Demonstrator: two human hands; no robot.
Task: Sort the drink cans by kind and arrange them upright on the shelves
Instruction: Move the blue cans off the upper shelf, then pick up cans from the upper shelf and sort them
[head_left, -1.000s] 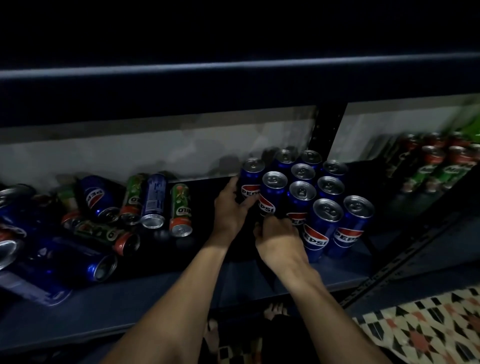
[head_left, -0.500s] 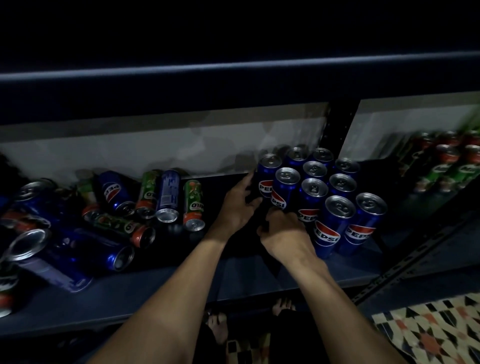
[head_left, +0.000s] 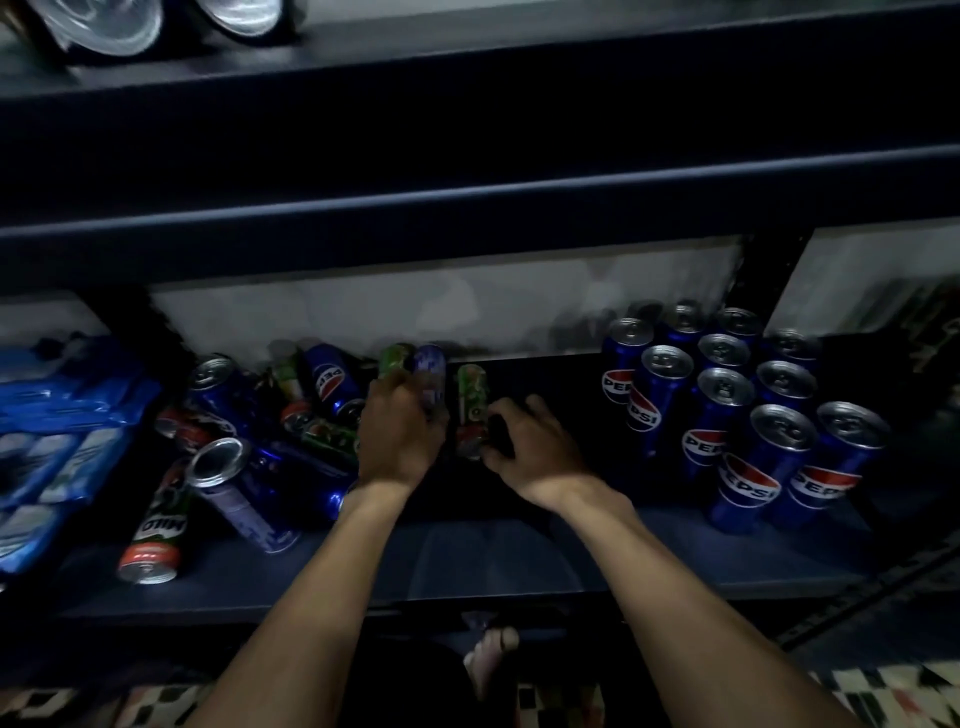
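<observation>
Several blue Pepsi cans (head_left: 727, 410) stand upright in a tight group on the right of the dark shelf (head_left: 467, 556). Left of them lies a jumble of blue and green cans (head_left: 260, 441) on their sides. My left hand (head_left: 400, 441) lies over a lying green Milo can (head_left: 394, 358), fingers curled on it, with a lying blue can (head_left: 432, 376) right beside it. My right hand (head_left: 530, 447) pinches the near end of another lying green Milo can (head_left: 470, 402). Both hands are well clear of the upright Pepsi group.
Another Milo can (head_left: 156, 530) and an open-ended blue can (head_left: 228, 478) lie near the shelf's front left. Blue packets (head_left: 57, 415) fill the far left. An upper shelf (head_left: 467, 171) overhangs, with can bottoms (head_left: 104, 26) on a higher one. My foot (head_left: 488, 654) shows below on patterned floor.
Both hands have left the upright Pepsi group and moved left onto the lying cans at the shelf's middle. My view has swung left and up.
</observation>
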